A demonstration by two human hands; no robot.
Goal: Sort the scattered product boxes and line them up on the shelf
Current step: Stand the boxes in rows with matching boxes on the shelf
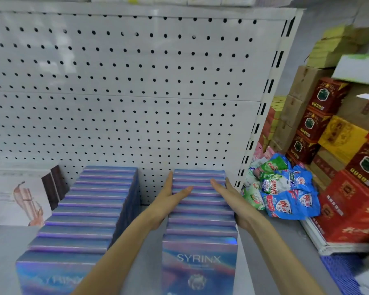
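Observation:
Two rows of iridescent blue-purple SYRINX boxes stand upright on the grey shelf (4, 241). The right row (200, 222) runs from the front edge back to the pegboard; the left row (81, 213) runs parallel beside it. My left hand (168, 199) lies flat against the left side of the right row, thumb stretched over the box tops. My right hand (228, 192) presses straight-fingered against the row's right side, thumb on top. Both hands squeeze the rear half of that row between them.
A white box with a figure print (17, 201) and dark boxes stand at the far left. The white pegboard (126, 92) backs the shelf. To the right lie blue and green detergent bags (283, 192) and stacked red and yellow cartons (345, 167).

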